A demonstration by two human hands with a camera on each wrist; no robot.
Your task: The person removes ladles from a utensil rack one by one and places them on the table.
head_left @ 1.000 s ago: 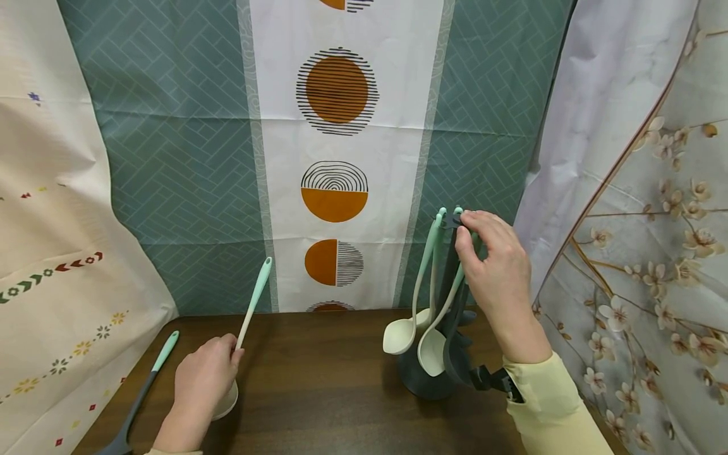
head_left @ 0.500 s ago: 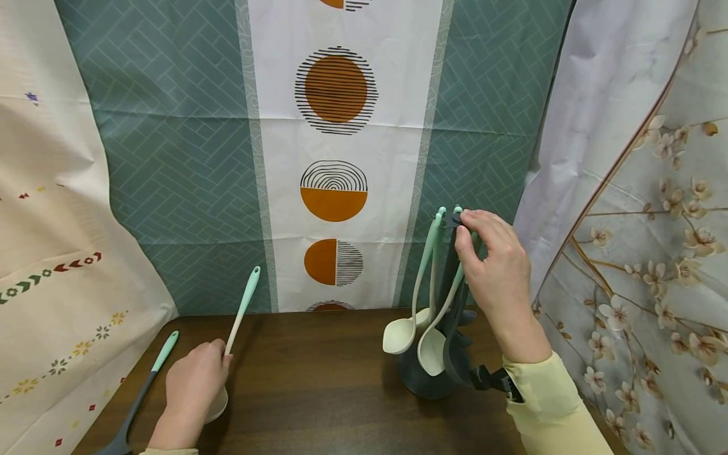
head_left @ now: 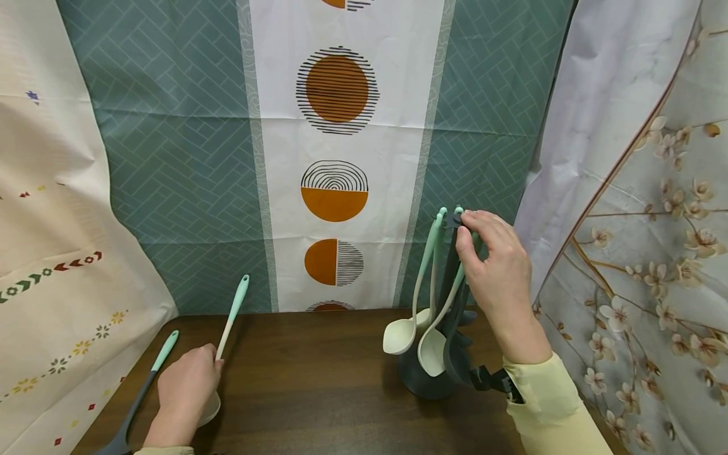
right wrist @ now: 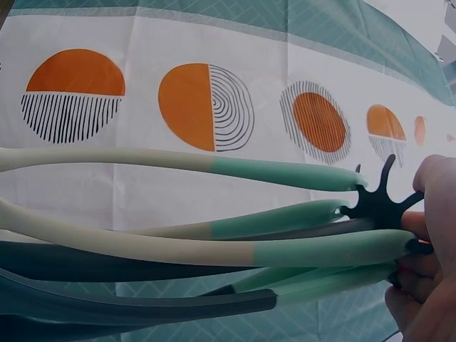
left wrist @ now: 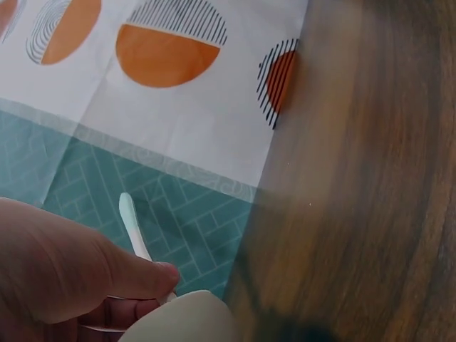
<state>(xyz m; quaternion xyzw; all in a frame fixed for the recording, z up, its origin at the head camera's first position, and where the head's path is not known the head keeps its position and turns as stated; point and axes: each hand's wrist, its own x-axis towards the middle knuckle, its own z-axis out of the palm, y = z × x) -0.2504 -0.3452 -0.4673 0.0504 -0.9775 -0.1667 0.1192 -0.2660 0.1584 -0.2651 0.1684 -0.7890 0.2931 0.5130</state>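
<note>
My left hand (head_left: 188,382) grips the pale lower shaft of a cream spoon (head_left: 232,316) with a mint handle end pointing up and away. Its rounded head (left wrist: 187,319) is low, close to the tabletop and partly hidden by the hand; contact with the table cannot be told. My right hand (head_left: 497,272) holds the hooked top (right wrist: 383,206) of a dark utensil stand (head_left: 419,382). From the hooks hang cream spoons (head_left: 399,336) with mint handles and a dark ladle (head_left: 457,361), with more dark utensils partly hidden behind.
At the left of the brown table (head_left: 307,379) lies a dark-headed utensil (head_left: 138,397) with a mint handle, its head cut off by the frame. A patterned cloth (head_left: 193,189) hangs behind, with a floral curtain (head_left: 660,284) at the right.
My left hand has moved left and slightly toward me with the spoon, nearing the dark utensil on the table. The right hand stays on the stand's top.
</note>
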